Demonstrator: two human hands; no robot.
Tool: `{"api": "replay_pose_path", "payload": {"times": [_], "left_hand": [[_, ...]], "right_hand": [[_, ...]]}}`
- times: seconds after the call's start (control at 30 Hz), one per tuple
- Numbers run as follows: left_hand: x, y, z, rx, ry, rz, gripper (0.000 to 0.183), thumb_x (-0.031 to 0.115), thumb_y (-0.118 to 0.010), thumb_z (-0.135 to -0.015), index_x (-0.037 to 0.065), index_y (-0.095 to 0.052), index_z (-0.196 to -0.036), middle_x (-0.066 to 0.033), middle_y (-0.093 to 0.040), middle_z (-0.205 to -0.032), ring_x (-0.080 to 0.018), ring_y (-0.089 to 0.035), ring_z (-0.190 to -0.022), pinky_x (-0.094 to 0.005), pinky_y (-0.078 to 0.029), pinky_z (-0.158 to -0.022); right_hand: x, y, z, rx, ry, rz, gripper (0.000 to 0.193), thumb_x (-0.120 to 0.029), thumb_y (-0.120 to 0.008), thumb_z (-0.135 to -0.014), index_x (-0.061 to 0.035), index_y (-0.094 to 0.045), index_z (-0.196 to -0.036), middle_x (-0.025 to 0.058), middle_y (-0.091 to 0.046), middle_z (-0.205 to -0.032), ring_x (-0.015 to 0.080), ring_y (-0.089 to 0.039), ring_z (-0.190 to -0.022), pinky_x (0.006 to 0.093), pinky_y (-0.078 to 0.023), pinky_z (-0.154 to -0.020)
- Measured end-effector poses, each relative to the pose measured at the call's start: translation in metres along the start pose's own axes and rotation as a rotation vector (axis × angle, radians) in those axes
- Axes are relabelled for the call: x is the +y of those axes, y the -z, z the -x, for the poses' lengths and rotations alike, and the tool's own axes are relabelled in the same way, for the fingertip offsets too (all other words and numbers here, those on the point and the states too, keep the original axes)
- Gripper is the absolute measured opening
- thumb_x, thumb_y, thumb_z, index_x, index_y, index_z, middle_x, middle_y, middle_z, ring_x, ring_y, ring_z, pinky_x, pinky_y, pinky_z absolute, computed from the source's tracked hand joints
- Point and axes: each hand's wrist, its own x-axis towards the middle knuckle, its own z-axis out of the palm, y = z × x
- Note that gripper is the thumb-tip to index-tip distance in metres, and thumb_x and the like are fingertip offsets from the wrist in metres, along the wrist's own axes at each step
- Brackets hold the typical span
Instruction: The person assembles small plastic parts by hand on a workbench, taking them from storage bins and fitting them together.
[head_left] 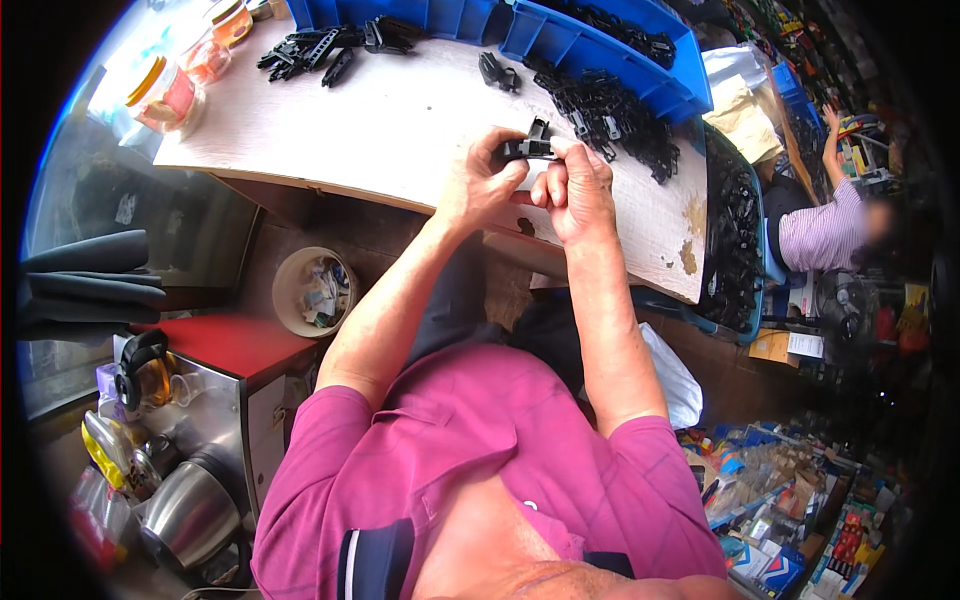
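A small black plastic part (530,149) is held over the near edge of the white table (340,135). My left hand (475,185) pinches it from the left between thumb and fingers. From the right, my right hand (582,200) grips the same part, its fingers curled in. Just beyond my right hand spreads a heap of similar black parts (605,112), some with metal bits. A small black cluster (498,72) lies apart from that heap. Farther left on the table is another pile of long black pieces (318,50).
Blue bins (605,62) line the table's far side. At the right edge stands a crate (752,290) of black parts. A lidded jar (165,98) sits far left; a waste bucket (288,290) is below. Another person (820,230) is at far right.
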Motion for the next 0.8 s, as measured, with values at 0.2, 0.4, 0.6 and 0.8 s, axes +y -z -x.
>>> {"api": "replay_pose_path", "payload": {"times": [0.2, 0.4, 0.6, 0.8], "left_hand": [[0.015, -0.003, 0.005, -0.023, -0.069, -0.158, 0.030, 0.001, -0.058, -0.078, 0.000, -0.061, -0.107, -0.0057, -0.064, -0.087, -0.0128, -0.059, -0.079, -0.0274, -0.050, -0.073], [0.022, -0.005, 0.008, -0.043, -0.097, -0.155, 0.025, 0.006, -0.061, -0.079, -0.001, -0.063, -0.103, -0.0092, -0.067, -0.084, -0.0133, -0.062, -0.075, -0.0288, -0.050, -0.068], [0.028, -0.006, 0.005, -0.026, -0.057, -0.218, 0.018, 0.015, -0.065, -0.087, -0.001, -0.067, -0.094, -0.0094, -0.068, -0.080, -0.0128, -0.062, -0.075, -0.0282, -0.050, -0.067], [0.005, -0.006, 0.004, 0.006, -0.067, -0.069, 0.013, 0.016, -0.061, -0.093, 0.004, -0.066, -0.093, 0.0020, -0.060, -0.072, -0.0049, -0.050, -0.059, -0.0206, -0.041, -0.053]], "right_hand": [[0.006, 0.007, 0.000, 0.037, 0.011, 0.005, 0.018, -0.018, -0.065, -0.086, -0.0058, -0.056, -0.076, -0.0009, -0.043, -0.046, 0.0141, -0.046, -0.036, 0.0272, -0.040, -0.037], [0.010, 0.013, 0.004, 0.053, 0.015, 0.051, 0.017, -0.019, -0.064, -0.088, -0.0069, -0.058, -0.078, 0.0001, -0.041, -0.046, 0.0148, -0.042, -0.037, 0.0318, -0.043, -0.039], [0.014, 0.014, 0.009, 0.094, -0.003, 0.035, 0.023, -0.021, -0.069, -0.083, -0.0074, -0.054, -0.072, -0.0019, -0.041, -0.048, 0.0096, -0.039, -0.036, 0.0291, -0.044, -0.036], [0.019, 0.009, 0.013, 0.209, 0.004, 0.094, 0.028, -0.025, -0.076, -0.080, -0.0050, -0.056, -0.082, -0.0014, -0.047, -0.054, 0.0078, -0.040, -0.038, 0.0287, -0.045, -0.034]]}}
